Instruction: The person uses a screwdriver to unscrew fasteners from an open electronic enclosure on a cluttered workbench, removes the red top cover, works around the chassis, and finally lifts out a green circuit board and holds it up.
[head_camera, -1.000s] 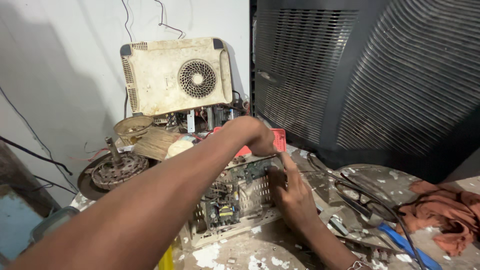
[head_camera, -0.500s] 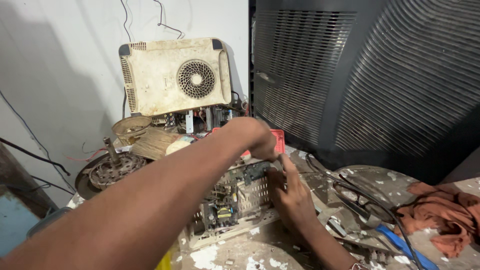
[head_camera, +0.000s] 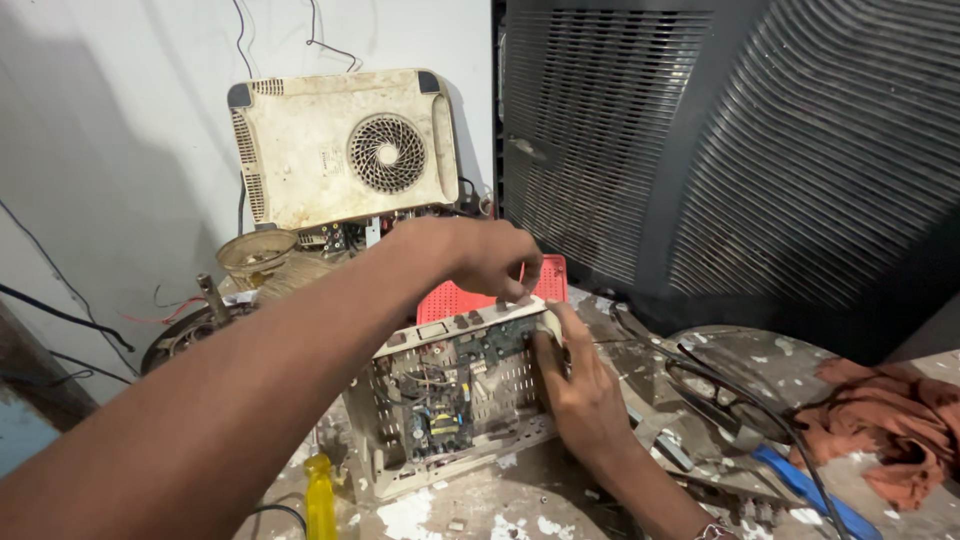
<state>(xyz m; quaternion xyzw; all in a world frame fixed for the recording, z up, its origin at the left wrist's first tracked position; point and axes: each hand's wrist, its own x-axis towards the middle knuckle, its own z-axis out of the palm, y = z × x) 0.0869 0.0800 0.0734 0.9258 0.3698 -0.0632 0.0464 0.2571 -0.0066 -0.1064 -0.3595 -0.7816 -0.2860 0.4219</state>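
Open appliance casing (head_camera: 450, 405) tipped on its side at centre of the bench, circuit board and wiring exposed toward the camera, beige frame around it. Left hand (head_camera: 490, 258) reaching in from 8 o'clock across the frame, poised over the casing's top edge at 12 o'clock of it, fingers curled down and pinched together at the upper right corner; cannot tell whether anything small sits between the fingertips. Right hand (head_camera: 585, 385) coming up from 5 o'clock, pressed flat against the casing's right side at 3 o'clock of it, thumb hooked over the upper corner, fingers spread along the wall, bracing rather than closing round it. Both hands touching the casing, close to each other at that same corner.

Red slotted plastic piece (head_camera: 465, 297) just behind the casing, at 12 o'clock. Cream housing with a round fan grille (head_camera: 345, 148) leaning upright against the wall at 11 o'clock. Small dusty bowl (head_camera: 257, 252) at 10 o'clock, beside a round coil part (head_camera: 185, 335). Yellow screwdriver handle (head_camera: 320, 500) at 7 o'clock, just beside the casing's lower left corner. Large dark ribbed cabinet (head_camera: 750, 150) filling the 1-to-3 o'clock stretch. Orange rag (head_camera: 880, 430) at 4 o'clock, well apart, with a blue tool (head_camera: 800, 485) and black cables (head_camera: 730, 395) between it and the right hand. Paint-flecked bench top (head_camera: 480, 510) beneath everything.
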